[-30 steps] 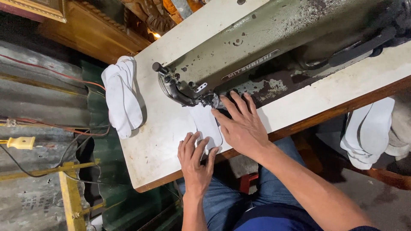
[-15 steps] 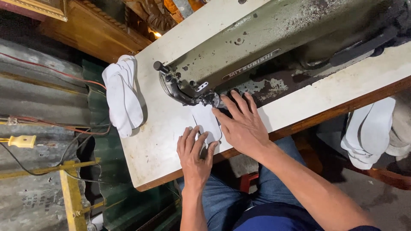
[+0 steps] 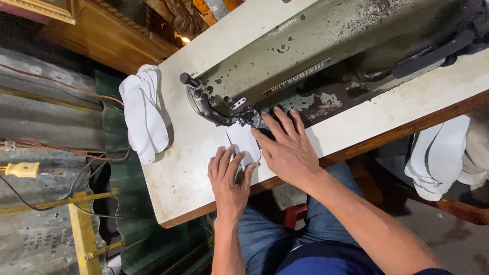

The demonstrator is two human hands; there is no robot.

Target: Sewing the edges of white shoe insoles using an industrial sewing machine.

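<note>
A white fabric piece (image 3: 243, 142) lies flat on the pale sewing table (image 3: 178, 178), under the needle end (image 3: 244, 118) of an old grey-green sewing machine (image 3: 316, 56). My left hand (image 3: 229, 178) presses its fingers on the near part of the piece. My right hand (image 3: 288, 147) lies flat beside it, fingers spread, fingertips close to the needle area. Both hands press down; neither grips anything.
A stack of white fabric pieces (image 3: 144, 114) hangs over the table's far left edge. More white pieces (image 3: 440, 155) lie at the right below the table. A yellow plug (image 3: 21, 169) with wires and a yellow frame (image 3: 84, 224) stand at the left.
My left hand has slid a little up the table with the fabric piece, toward the needle. My right hand has barely moved.
</note>
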